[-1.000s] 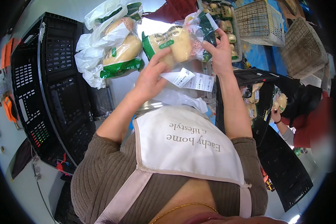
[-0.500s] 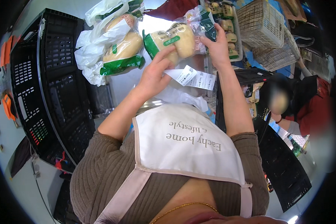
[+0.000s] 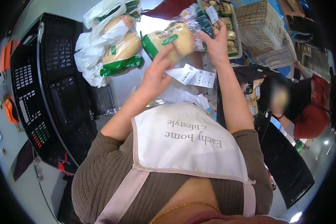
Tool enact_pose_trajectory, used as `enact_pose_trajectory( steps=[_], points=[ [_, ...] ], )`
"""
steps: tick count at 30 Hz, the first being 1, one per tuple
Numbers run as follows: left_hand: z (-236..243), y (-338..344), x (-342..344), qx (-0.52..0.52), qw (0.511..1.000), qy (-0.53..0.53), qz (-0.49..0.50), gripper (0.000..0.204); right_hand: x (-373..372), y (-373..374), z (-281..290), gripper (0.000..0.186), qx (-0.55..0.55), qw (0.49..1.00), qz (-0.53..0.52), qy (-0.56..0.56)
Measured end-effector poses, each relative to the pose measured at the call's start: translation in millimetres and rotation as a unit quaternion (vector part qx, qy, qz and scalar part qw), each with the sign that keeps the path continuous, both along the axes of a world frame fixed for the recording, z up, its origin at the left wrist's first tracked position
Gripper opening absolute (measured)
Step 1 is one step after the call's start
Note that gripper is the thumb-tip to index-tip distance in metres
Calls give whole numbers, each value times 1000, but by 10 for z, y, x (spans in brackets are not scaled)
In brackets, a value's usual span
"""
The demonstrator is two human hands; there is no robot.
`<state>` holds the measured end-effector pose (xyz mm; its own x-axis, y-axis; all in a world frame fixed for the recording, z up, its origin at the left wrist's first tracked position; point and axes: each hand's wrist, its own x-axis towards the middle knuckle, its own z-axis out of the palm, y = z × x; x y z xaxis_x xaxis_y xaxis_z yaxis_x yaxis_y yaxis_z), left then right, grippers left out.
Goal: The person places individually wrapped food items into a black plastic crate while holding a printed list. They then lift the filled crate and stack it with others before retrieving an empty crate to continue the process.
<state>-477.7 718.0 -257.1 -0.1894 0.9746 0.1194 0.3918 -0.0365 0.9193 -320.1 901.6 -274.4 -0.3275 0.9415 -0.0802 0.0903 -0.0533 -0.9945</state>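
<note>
A clear bag of pale yellow potatoes (image 3: pixel 183 40) with green print lies in front of me between my hands. My left hand (image 3: pixel 157 72) is closed on a strip of white printed labels (image 3: pixel 190 75), its index finger stretched onto the bag. My right hand (image 3: pixel 216 43) grips the gathered dark green and clear plastic at the bag's right end. A small white label (image 3: pixel 212 14) sticks up at the right fingertips; whether it is pinched or stuck there I cannot tell. Another potato bag (image 3: pixel 122 48) with a green band lies to the left.
White crumpled plastic bags (image 3: pixel 86 50) lie at the left, beside a tall black crate (image 3: pixel 61 74). A tray of packed produce (image 3: pixel 233 52) and pale plastic baskets (image 3: pixel 263 26) stand at the far right. A person in red (image 3: pixel 313 115) is at the right.
A white label now shows above the right fingertips, and that hand has shifted slightly. The left hand stays on the bag with the label strip. The person at right has moved a little.
</note>
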Motion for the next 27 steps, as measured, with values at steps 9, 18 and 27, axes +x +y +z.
enact_pose_trajectory(
  steps=[9, 18, 27],
  points=[
    [125, 77, -19, -44, 989, -138, -30, 14, 1168, -293, 444, 19, -181, 928, -114, 305],
    [988, 375, 751, -100, 846, -390, -351, 9, 2024, -1162, 807, 20, -135, 937, -241, 215],
    [965, 471, 1816, -165, 745, -479, -433, 23, 3165, -1695, 841, 29, -71, 924, -349, 141]
  ],
)
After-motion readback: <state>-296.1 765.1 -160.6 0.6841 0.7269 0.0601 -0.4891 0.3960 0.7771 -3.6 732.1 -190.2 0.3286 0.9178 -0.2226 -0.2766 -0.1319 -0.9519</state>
